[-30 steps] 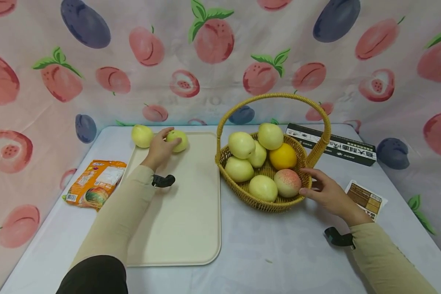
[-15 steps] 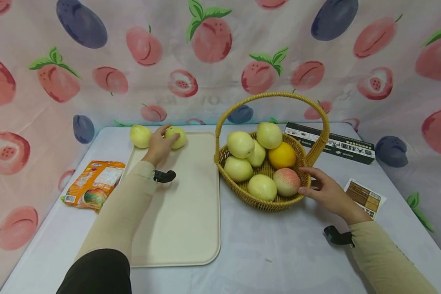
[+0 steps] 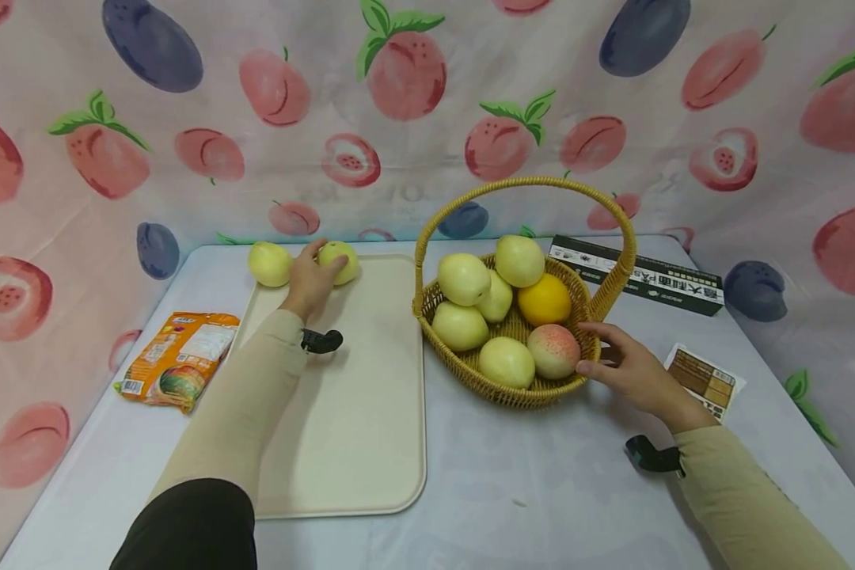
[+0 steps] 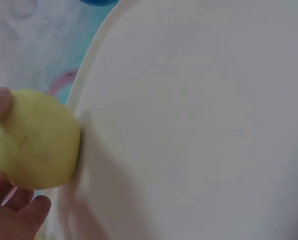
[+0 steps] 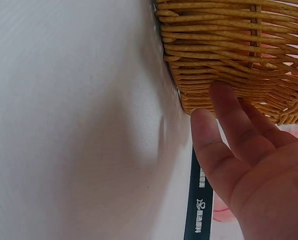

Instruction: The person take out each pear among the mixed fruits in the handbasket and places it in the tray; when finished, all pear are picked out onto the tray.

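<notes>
On the far left part of the cream tray (image 3: 349, 443), my left hand (image 3: 309, 285) holds a yellow-green apple (image 3: 340, 261). The left wrist view shows fingers on opposite sides of that apple (image 4: 41, 140), which sits at the tray's edge. Just left of the hand, another yellow-green apple (image 3: 269, 264) lies by the tray's far corner. My right hand (image 3: 644, 380) touches the right side of the wicker basket (image 3: 470, 380); in the right wrist view its extended fingers rest against the woven wall (image 5: 218, 55). Inside the basket are several pale green fruits (image 3: 506, 362), an orange (image 3: 545, 299) and a peach (image 3: 553, 351).
An orange snack packet (image 3: 178, 360) lies left of the tray. Behind the basket is a long black box (image 3: 641, 275). A brown-and-white packet (image 3: 704, 380) lies beyond the right wrist. The basket's tall handle (image 3: 527, 182) arches above the fruit. A fruit-print cloth (image 3: 271, 182) hangs behind the table.
The view has shifted slightly. My left hand and the apple in it have moved a little toward the other apple on the left. My right hand stays at the basket.
</notes>
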Demonstrator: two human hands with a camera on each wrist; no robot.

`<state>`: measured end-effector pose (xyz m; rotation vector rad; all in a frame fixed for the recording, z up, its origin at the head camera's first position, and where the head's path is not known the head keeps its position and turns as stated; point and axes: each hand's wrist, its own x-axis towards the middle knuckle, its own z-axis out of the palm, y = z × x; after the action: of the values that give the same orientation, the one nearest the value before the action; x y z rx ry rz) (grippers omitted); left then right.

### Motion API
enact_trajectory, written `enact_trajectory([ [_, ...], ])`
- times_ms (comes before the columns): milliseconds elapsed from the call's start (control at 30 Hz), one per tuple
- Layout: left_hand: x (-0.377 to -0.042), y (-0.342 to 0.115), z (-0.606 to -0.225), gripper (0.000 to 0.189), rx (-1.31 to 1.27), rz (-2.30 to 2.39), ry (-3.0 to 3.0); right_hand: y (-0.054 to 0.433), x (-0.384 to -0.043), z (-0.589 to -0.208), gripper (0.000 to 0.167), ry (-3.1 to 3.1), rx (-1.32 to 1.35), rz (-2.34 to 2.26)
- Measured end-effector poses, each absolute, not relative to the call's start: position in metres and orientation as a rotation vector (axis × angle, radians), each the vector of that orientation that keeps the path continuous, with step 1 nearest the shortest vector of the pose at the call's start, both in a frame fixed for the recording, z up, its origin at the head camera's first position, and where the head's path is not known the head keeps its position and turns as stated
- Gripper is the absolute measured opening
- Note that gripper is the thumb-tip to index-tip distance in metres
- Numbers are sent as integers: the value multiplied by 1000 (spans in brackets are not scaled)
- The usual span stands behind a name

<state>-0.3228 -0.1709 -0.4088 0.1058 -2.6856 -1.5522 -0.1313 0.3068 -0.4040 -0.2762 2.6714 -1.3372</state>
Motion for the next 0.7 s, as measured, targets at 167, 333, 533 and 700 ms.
enact_trajectory([
  [167,-319,-172,-408,68,87,-1581,-2660,307,-131,-403,65,2656,-268,-1349],
  [333,-318,-174,-409,63,71,-1580,-2656,308,-131,-403,63,2668,-281,-1346],
  [533,-321,-174,-411,62,107,-1556,-2653,308,-131,-404,63,2675,-284,-1337],
  [700,-324,-175,-411,62,141,-1560,-2650,307,-131,-405,62,2674,-288,-1343],
])
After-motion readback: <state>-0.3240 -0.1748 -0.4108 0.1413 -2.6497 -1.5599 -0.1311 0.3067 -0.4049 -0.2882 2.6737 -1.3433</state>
